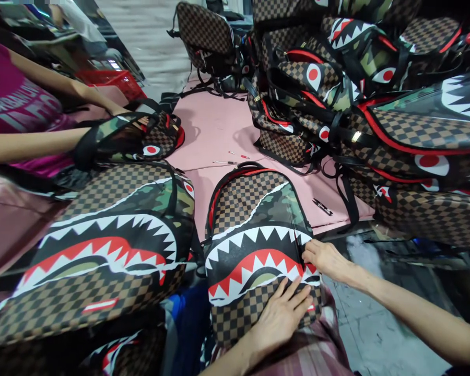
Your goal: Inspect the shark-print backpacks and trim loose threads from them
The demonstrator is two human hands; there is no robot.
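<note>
A backpack (254, 203) with a brown-and-black check, camouflage patches and a printed shark mouth lies tilted in front of me, its lower end by my lap. My left hand (280, 316) rests flat on the lower right of its front, fingers stretched and apart. My right hand (325, 259) is at the right edge, where a dark vertical seam or zipper runs down the front. Its fingers are pinched together there; what they grip is hidden. Red trim shows along the backpack's upper left side.
A similar larger backpack (113, 203) lies to the left. Thread snips (322, 207) and pens (238, 155) lie on the pink tabletop (215, 125). Several backpacks (426, 141) are piled at right. At left, a person's hands are on another backpack (156, 136). A red crate (113, 81) stands behind.
</note>
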